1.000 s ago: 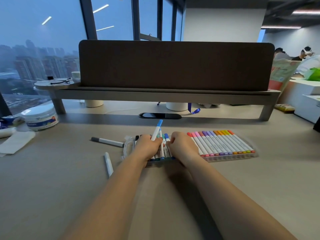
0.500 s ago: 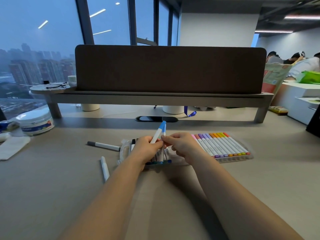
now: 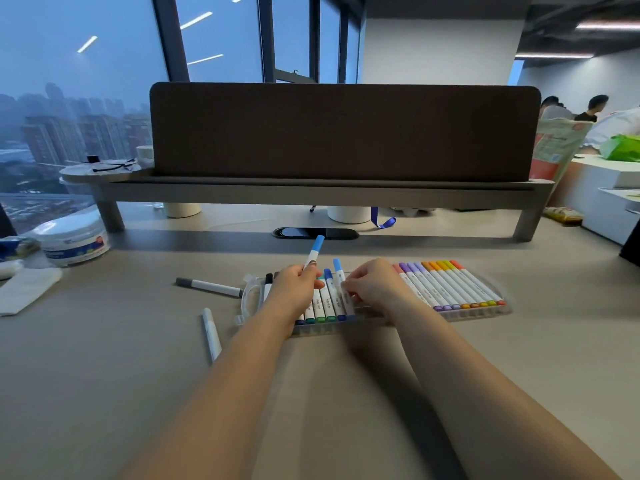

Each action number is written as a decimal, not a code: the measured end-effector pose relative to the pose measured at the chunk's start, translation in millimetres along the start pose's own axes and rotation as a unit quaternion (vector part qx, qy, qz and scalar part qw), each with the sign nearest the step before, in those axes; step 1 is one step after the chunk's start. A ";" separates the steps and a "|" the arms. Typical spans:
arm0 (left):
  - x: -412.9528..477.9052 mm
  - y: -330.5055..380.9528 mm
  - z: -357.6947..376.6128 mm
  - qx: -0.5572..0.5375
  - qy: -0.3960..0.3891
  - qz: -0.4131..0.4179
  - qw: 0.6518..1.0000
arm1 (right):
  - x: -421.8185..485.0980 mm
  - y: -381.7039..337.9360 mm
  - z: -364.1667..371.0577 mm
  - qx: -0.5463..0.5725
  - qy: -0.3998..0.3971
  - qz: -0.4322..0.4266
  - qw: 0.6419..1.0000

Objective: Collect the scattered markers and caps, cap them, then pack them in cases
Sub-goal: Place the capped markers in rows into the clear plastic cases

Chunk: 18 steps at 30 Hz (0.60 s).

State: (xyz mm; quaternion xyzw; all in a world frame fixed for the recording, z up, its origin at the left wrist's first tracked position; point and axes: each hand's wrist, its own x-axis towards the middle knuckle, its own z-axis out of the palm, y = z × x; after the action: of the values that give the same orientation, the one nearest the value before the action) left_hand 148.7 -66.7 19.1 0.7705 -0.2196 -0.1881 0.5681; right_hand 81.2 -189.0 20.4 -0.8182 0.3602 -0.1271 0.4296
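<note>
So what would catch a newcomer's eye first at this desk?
Two bare hands at centre: the left hand holds up a white marker with a light-blue cap, while the right hand pinches a second blue-capped marker in a clear plastic case. Right of them lies a bright row of pastel-capped markers.

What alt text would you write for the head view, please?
A person's left hand holds a blue-capped marker, cap up, over a clear marker case, while the right hand pinches a second marker lying in it. A grey-capped marker and a pale marker lie loose on the desk.
</note>
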 end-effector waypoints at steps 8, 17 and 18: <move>3.9 -3.4 0.8 0.007 0.002 -0.001 1.000 | 5.8 5.7 9.6 -0.119 0.059 -0.041 0.990; 3.0 -1.9 1.3 0.008 0.004 0.003 1.000 | 4.9 5.7 14.7 -0.213 0.059 -0.083 0.972; 2.2 -1.1 1.4 0.007 0.004 0.003 1.000 | 4.4 5.7 14.4 -0.214 0.057 -0.085 0.971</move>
State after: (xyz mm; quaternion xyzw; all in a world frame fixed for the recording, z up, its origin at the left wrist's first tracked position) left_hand 149.9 -68.7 17.6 0.7748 -0.2209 -0.1816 0.5639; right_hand 89.0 -185.4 6.7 -0.9101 0.3319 -0.1302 0.2111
